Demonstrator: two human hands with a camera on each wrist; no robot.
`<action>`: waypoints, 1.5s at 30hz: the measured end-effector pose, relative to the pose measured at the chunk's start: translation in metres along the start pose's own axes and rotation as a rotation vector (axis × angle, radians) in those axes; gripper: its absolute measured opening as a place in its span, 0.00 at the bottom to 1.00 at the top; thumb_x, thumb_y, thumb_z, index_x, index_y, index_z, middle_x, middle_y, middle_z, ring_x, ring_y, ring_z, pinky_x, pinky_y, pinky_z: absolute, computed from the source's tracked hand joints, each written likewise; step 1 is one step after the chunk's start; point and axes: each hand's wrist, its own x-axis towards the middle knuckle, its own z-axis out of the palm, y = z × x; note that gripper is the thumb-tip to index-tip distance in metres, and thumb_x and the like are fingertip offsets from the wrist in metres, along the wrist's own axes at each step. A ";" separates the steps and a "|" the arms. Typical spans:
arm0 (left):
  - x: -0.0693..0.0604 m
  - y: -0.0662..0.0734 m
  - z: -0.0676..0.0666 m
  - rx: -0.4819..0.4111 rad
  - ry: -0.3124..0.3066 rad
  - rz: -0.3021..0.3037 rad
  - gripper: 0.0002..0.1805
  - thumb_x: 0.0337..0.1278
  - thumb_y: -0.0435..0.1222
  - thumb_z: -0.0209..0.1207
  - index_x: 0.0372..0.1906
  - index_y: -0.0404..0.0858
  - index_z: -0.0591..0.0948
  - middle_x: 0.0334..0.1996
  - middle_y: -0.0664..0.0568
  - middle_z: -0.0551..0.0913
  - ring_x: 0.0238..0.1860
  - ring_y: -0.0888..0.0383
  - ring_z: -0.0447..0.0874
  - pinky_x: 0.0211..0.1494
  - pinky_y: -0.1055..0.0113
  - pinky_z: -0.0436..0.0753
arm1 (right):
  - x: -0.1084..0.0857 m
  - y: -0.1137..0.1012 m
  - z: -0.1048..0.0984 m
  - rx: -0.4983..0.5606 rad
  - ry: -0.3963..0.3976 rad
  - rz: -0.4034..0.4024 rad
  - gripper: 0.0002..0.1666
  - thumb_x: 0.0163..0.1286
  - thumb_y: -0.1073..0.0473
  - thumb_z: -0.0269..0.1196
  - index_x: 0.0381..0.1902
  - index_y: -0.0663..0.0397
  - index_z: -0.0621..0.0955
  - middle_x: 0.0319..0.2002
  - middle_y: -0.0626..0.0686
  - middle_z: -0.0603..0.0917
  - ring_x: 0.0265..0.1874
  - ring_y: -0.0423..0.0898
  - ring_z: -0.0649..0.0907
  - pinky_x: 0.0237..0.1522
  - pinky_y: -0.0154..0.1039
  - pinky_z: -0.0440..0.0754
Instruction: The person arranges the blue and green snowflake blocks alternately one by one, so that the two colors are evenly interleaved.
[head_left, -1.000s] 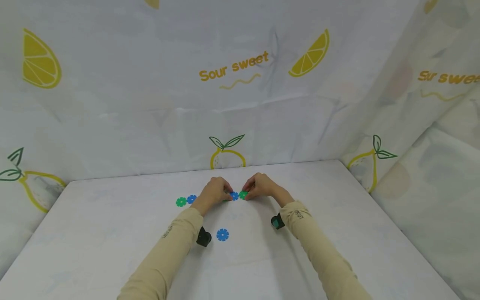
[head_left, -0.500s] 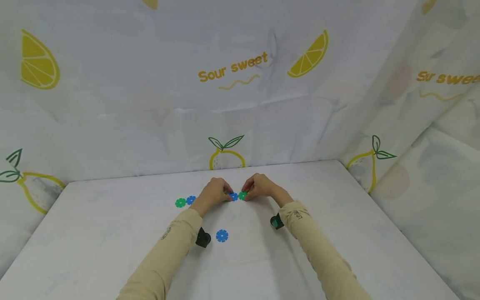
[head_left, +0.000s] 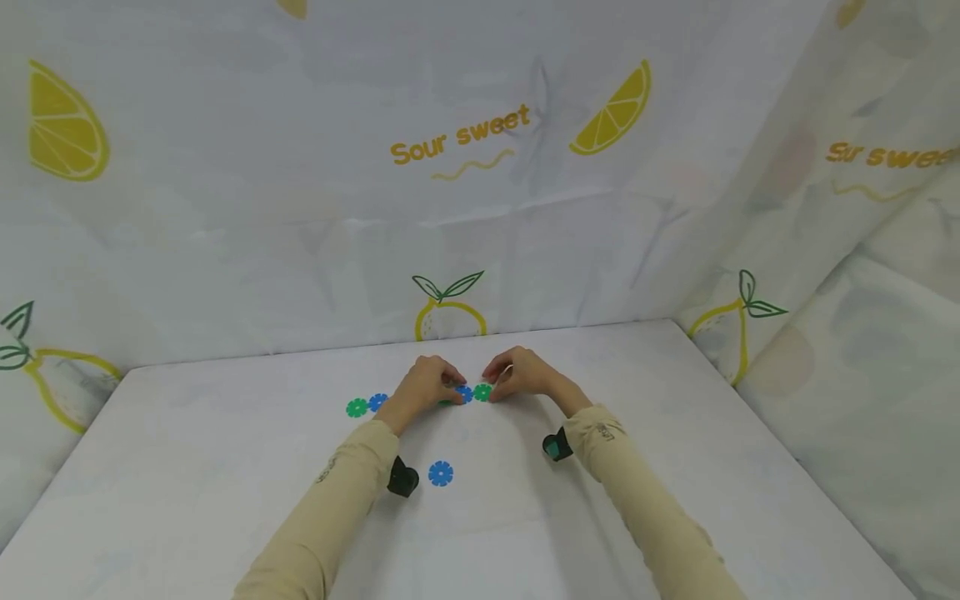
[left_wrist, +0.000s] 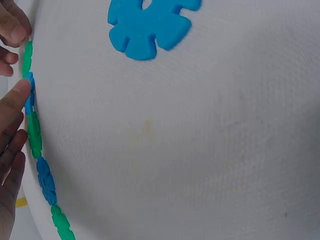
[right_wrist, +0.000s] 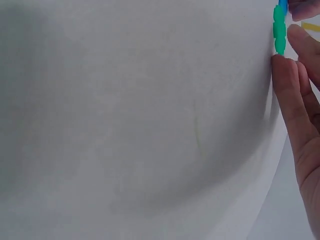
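Observation:
Several notched plastic interlocking discs, green and blue in turn, form a row across the far part of the table. My left hand [head_left: 422,390] pinches a blue interlocking disc [head_left: 466,394] near the row's right end. Beside it, a green interlocking disc [head_left: 482,392] ends the row, with my right hand [head_left: 525,375] holding its right edge between thumb and fingers. In the right wrist view the thumb touches that disc's end, and another fingertip lies close behind it. Another green disc [head_left: 357,407] marks the row's left end, next to a blue disc [head_left: 378,402]. The left hand hides part of the row's middle.
A loose blue disc [head_left: 441,473] lies flat on the white table [head_left: 480,533], nearer than the row. Dark wrist cameras [head_left: 403,478] hang under both forearms. A white cloth [head_left: 300,208] with lemon prints rises behind the table and at the right.
Both hands stay at the same discs. The right fingers have loosened slightly, so more of the green disc shows. The whole head view has shifted a little.

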 end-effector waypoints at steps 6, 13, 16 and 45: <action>0.004 -0.002 0.006 -0.016 0.007 0.056 0.14 0.43 0.35 0.73 0.40 0.38 0.88 0.39 0.51 0.86 0.44 0.55 0.80 0.51 0.61 0.78 | -0.018 0.002 0.001 0.094 0.024 -0.059 0.18 0.59 0.66 0.69 0.47 0.67 0.82 0.42 0.59 0.85 0.41 0.50 0.83 0.40 0.35 0.82; 0.005 -0.002 0.010 -0.030 0.010 0.063 0.14 0.43 0.34 0.73 0.40 0.37 0.87 0.39 0.51 0.87 0.46 0.54 0.82 0.54 0.60 0.78 | -0.040 -0.002 0.011 0.202 -0.048 -0.098 0.20 0.63 0.62 0.67 0.50 0.67 0.80 0.46 0.62 0.83 0.43 0.52 0.82 0.46 0.39 0.79; 0.005 -0.001 0.010 -0.019 0.022 0.064 0.13 0.43 0.35 0.73 0.39 0.37 0.88 0.39 0.51 0.87 0.46 0.54 0.81 0.54 0.60 0.78 | -0.050 -0.006 0.019 0.233 -0.095 -0.099 0.19 0.62 0.62 0.67 0.50 0.65 0.81 0.46 0.60 0.83 0.40 0.49 0.81 0.45 0.38 0.78; 0.013 0.008 0.017 -0.032 0.000 0.098 0.10 0.44 0.34 0.72 0.36 0.39 0.87 0.38 0.51 0.84 0.46 0.55 0.80 0.55 0.61 0.77 | -0.053 -0.037 0.055 0.296 -0.406 -0.253 0.18 0.59 0.71 0.68 0.48 0.68 0.82 0.48 0.60 0.84 0.49 0.48 0.82 0.54 0.40 0.78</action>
